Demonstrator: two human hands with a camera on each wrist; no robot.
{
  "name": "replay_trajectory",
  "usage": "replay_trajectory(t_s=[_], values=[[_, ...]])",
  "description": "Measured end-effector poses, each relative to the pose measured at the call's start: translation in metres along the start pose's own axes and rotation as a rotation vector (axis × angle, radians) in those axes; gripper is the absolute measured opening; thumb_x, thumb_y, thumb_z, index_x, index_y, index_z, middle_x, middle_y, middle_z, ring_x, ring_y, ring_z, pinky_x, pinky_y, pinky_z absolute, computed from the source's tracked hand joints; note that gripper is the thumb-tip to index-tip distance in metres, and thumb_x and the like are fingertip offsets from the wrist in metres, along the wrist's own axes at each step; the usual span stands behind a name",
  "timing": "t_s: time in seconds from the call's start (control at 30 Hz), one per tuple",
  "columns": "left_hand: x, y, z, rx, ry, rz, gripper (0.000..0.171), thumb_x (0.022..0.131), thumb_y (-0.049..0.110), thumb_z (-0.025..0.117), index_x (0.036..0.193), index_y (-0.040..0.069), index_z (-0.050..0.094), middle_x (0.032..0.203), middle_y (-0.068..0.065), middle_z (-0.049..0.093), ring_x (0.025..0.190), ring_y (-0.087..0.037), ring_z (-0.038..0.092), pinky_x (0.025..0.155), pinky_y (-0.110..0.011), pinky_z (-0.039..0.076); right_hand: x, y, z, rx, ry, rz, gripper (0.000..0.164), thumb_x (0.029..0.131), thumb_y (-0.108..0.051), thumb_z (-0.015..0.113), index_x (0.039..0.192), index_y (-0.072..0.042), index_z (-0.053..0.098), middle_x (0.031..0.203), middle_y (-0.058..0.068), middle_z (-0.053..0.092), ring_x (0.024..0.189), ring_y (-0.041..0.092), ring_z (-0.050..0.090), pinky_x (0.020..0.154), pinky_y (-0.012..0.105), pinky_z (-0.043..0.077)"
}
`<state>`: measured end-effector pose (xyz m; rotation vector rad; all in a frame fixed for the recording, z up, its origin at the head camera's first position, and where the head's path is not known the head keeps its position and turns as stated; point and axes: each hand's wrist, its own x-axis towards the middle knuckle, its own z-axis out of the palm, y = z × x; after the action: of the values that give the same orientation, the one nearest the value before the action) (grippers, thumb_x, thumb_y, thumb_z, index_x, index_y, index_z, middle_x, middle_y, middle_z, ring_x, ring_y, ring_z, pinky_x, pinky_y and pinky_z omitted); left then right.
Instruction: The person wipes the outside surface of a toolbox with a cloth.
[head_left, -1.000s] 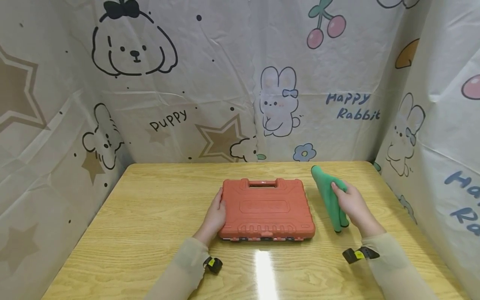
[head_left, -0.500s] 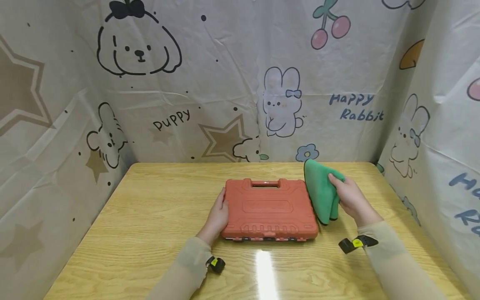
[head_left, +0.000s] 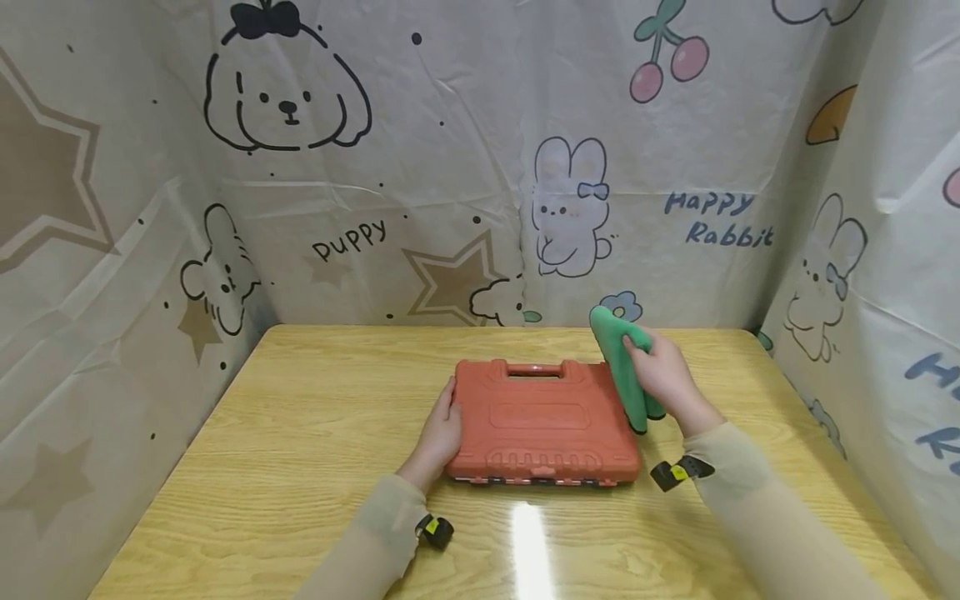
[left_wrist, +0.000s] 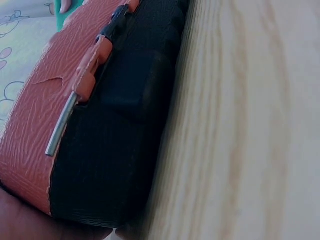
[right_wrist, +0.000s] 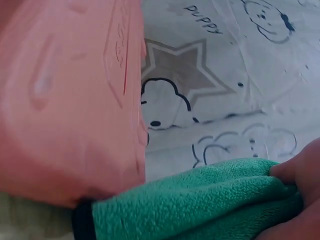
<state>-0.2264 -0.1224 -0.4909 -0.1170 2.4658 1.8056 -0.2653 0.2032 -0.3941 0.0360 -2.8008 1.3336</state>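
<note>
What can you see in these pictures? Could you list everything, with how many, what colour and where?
Table: one, yellowish wood, lower part of the head view
Sheet: number unclear, off-white with printed cartoons and lettering, behind and beside the table
Light reflection: one, white, near part of the table
Case: one, orange-red above and black below, on the table
Cloth: one, green with dark edging, at the case's right side
Wrist cameras: two, black and yellow, one per wrist
Sleeves: two, pale beige, on both arms
Left hand: one, bare, against the case's left end
Right hand: one, bare, gripping the cloth
</note>
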Motion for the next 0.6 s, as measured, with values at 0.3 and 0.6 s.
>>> replay_trajectory(t_s=[0.3,0.6], values=[[-0.001,0.0,0.001,-0.003,0.001,-0.006,0.055,0.113,0.015,0.026,0.167,0.01,0.015,0.171,-0.02,0.017,0.158,-0.041,0.014,0.128,-0.059,0.015,0.014,-0.033,0.034,-0.142,-0.023,-0.143,0.024,0.11,-0.021,0.046,0.114,-0.002,0.062,0.106,0.024,0.064,0.101,0.038,0.06,0.082,0.051,0.047],[0.0,-0.001,0.0,-0.004,-0.001,0.003,0.055,0.113,0.014,0.027,0.166,0.009,0.015,0.171,-0.02,0.017,0.158,-0.041,0.014,0.128,-0.059,0.015,0.016,-0.056,0.068,-0.176,-0.089,-0.193,0.016,0.106,-0.013,0.049,0.099,-0.007,0.061,0.101,0.016,0.065,0.096,0.03,0.058,0.089,0.05,0.05]])
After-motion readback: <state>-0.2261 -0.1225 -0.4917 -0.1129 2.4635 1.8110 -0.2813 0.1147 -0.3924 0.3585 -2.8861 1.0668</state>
